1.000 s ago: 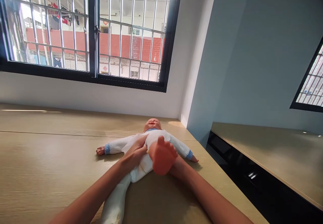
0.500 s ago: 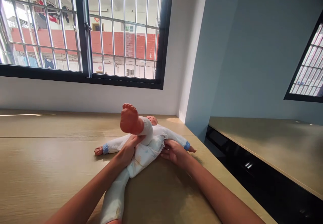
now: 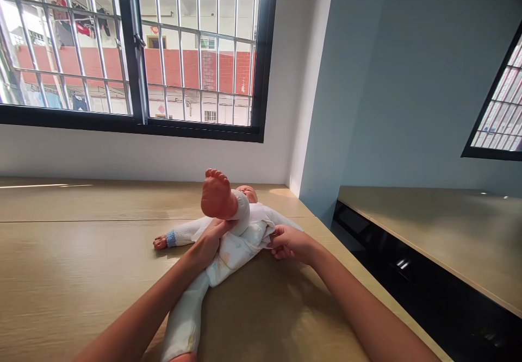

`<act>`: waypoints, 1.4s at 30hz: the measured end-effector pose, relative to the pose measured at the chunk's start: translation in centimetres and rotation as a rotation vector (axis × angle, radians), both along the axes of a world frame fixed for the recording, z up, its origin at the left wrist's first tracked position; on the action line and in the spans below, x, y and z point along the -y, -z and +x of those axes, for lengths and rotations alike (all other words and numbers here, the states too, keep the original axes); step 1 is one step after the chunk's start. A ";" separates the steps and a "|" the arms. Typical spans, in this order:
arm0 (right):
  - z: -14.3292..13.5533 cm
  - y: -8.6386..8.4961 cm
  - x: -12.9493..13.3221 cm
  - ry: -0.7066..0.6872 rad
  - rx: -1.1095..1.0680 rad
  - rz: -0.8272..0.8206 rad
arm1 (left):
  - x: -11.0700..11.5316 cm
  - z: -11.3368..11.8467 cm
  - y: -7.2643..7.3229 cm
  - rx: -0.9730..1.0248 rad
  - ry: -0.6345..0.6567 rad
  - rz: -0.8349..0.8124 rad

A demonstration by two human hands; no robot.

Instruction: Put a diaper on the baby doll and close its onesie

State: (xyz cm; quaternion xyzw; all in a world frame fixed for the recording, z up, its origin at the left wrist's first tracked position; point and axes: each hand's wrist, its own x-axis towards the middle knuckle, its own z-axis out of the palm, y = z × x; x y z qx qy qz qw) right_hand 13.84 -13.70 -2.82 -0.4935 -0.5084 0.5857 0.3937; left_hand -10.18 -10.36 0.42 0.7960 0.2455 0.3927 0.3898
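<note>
A baby doll in white clothes lies on its back on the wooden table, its head (image 3: 247, 192) toward the window. Around its hips is a white diaper (image 3: 232, 256) with faint prints. One bare foot (image 3: 219, 194) is raised, while the other leg (image 3: 185, 316) stretches toward me. My left hand (image 3: 212, 239) is closed around the raised leg, below the foot. At the diaper's right side, my right hand (image 3: 290, 243) pinches the white edge of the cloth or diaper; which one is unclear. The doll's left-side hand (image 3: 160, 242) with a blue cuff rests on the table.
The wooden table (image 3: 81, 275) reaches the wall under a barred window (image 3: 196, 52). Its right edge runs diagonally past my right forearm. Beyond a dark gap stands a second wooden surface (image 3: 428, 226).
The raised foot has shifted slightly right. My right hand has moved a little right, its fingers now closed on the white edge, and it covers the doll's right-side cuff and hand.
</note>
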 end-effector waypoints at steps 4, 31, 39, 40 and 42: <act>2.0 -0.3 -0.3 0.037 0.121 0.016 | -0.2 -0.1 0.1 0.128 0.101 -0.121; -1.9 1.2 -0.2 0.171 0.072 0.261 | -1.1 0.3 0.8 0.621 0.012 -0.817; -2.6 2.5 -1.3 0.222 -0.222 0.154 | -1.5 0.3 1.3 0.610 0.081 -0.812; -2.9 2.7 -1.3 0.207 -0.299 0.117 | -1.5 0.2 1.3 0.602 0.092 -0.809; -3.2 2.9 -1.3 0.170 -0.399 0.051 | -1.5 0.2 1.3 0.594 0.096 -0.796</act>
